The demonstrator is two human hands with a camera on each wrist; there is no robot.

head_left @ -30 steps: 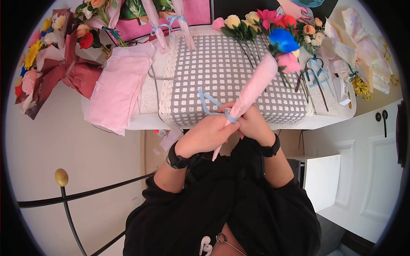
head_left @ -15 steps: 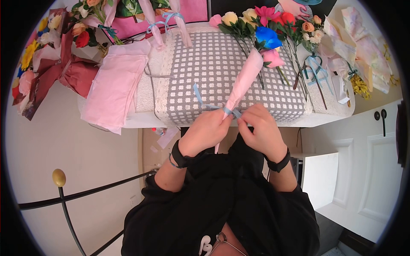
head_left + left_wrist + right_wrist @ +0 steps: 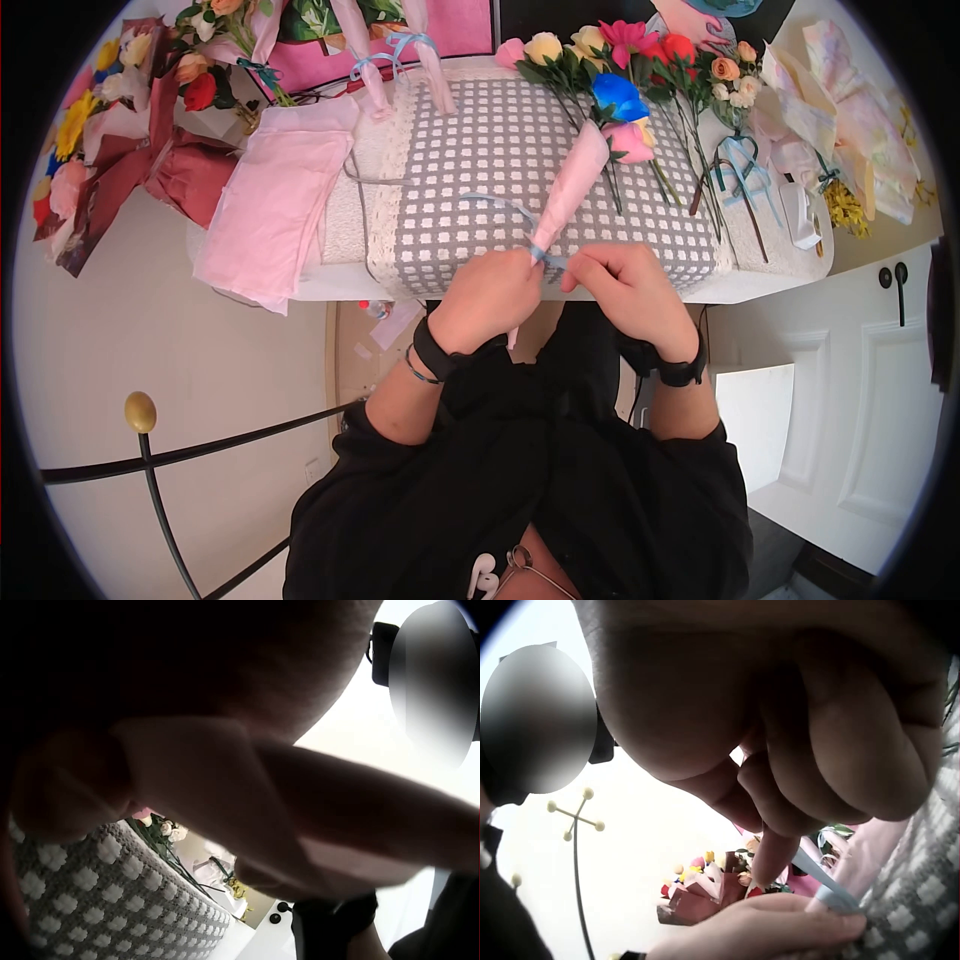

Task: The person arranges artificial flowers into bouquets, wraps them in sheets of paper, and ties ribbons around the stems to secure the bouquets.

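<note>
My left hand grips the narrow lower part of a pink paper-wrapped cone, which tilts up and away with its wide end toward the flowers. A light blue ribbon is wound round the cone just above that hand, and one loose tail curves off to the left. To the right, my right hand pinches the other ribbon tail between curled fingers. In the right wrist view the ribbon runs taut from those fingers to the left thumb. Dark and close, the wrapped paper crosses the left wrist view.
Pink paper sheets lie at the table's left. Loose artificial flowers lie at the back right. Two pink wrapped cones with blue bows lie at the back. A dark red bouquet stands far left; a white box sits right.
My right hand has moved away from the cone to the right, drawing out a ribbon tail. The cone has shifted left and lower, still in my left hand.
</note>
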